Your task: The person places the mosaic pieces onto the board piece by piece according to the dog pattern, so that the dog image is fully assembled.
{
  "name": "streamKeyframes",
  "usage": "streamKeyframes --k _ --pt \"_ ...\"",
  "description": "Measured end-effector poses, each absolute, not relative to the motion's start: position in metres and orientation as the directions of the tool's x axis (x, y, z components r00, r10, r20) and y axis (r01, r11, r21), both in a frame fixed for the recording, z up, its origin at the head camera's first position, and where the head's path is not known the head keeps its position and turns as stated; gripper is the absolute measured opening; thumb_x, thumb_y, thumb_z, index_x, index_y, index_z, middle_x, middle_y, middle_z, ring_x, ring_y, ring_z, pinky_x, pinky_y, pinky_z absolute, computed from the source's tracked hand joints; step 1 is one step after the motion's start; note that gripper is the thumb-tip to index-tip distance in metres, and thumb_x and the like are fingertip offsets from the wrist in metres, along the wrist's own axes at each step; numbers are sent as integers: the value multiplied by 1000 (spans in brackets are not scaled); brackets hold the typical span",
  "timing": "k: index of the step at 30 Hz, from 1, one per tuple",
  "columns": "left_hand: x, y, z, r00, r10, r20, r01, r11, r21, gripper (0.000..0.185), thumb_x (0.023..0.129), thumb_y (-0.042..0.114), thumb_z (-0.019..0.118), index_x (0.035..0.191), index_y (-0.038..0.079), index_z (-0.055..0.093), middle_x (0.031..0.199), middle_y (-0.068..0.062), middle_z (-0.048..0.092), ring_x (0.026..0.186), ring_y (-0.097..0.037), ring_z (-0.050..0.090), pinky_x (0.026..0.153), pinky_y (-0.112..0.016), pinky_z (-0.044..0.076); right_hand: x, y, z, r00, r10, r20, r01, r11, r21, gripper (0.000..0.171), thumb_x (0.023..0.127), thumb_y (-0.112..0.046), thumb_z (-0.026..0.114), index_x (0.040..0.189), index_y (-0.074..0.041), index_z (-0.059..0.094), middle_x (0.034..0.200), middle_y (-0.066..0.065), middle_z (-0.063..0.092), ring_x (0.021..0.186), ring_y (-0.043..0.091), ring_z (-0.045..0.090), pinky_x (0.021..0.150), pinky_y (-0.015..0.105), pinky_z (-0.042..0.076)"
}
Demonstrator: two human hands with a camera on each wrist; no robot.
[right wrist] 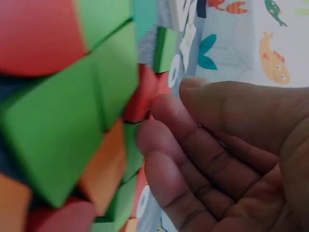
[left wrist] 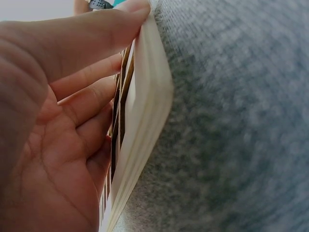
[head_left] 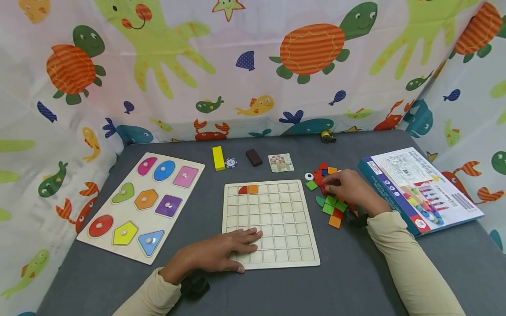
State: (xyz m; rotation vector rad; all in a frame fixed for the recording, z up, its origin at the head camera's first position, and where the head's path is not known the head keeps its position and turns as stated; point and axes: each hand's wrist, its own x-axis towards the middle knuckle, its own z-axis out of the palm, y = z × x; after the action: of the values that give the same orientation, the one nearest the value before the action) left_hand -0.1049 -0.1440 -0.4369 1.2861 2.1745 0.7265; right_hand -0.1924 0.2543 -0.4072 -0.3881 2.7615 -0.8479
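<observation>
A wooden grid board lies in the middle of the grey table. In its top row sit a red curved piece and an orange square tile. My left hand rests on the board's lower left corner, fingers stretched over the cells and thumb at the front edge. To the right of the board, my right hand reaches over a loose pile of red, green and orange tiles. Its fingertips are right at a red piece in the right wrist view, thumb apart from the fingers.
A shape puzzle board with knobbed pieces lies at left. Behind the grid board are a yellow block, a poker chip, a dark brown block and a picture card. A boxed set lies at right.
</observation>
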Motion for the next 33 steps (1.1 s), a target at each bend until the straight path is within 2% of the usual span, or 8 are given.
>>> streamKeyframes --k 4,9,14,18,24,33 --pt "-106 -144 -436 -429 889 -161 608 416 676 61 90 24 72 144 10 47 158 2 25 146 -18 15 114 -39 24 -190 255 -411 -946 -302 -114 -188 802 -567 22 94 -9 65 113 -1 70 99 10 69 86 22 60 74 39 52" --pt "-105 -144 -436 -427 889 -168 603 418 680 62 90 24 72 145 11 47 158 3 24 146 -18 15 113 -39 25 -190 249 -417 -937 -335 -102 -229 806 -546 23 91 -5 66 112 3 69 98 13 67 81 23 58 69 37 50" --pt "-105 -143 -437 -417 895 -157 611 404 681 61 90 24 71 144 10 47 159 2 24 146 -19 15 114 -39 24 -190 243 -419 -945 -306 -114 -211 838 -503 23 89 -2 66 111 4 69 103 18 66 91 30 55 76 44 50" --pt "-105 -143 -437 -416 896 -157 614 404 678 61 90 24 71 144 9 47 159 1 24 146 -20 15 114 -39 24 -192 242 -420 -941 -311 -133 -211 846 -490 23 88 -1 67 110 3 69 99 16 66 92 32 53 78 47 49" --pt "-105 -143 -437 -426 890 -163 612 416 673 62 90 24 72 145 10 46 158 2 24 146 -19 15 114 -40 23 -193 241 -417 -936 -326 -132 -216 829 -515 13 89 -2 67 101 1 70 90 9 65 83 26 54 73 42 49" --pt "-105 -144 -439 -428 890 -159 617 416 668 62 90 24 71 145 10 46 159 3 23 146 -19 15 113 -39 25 -197 214 -407 -927 -369 -60 -269 770 -579 19 93 1 62 109 4 71 99 13 67 84 24 60 73 40 51"
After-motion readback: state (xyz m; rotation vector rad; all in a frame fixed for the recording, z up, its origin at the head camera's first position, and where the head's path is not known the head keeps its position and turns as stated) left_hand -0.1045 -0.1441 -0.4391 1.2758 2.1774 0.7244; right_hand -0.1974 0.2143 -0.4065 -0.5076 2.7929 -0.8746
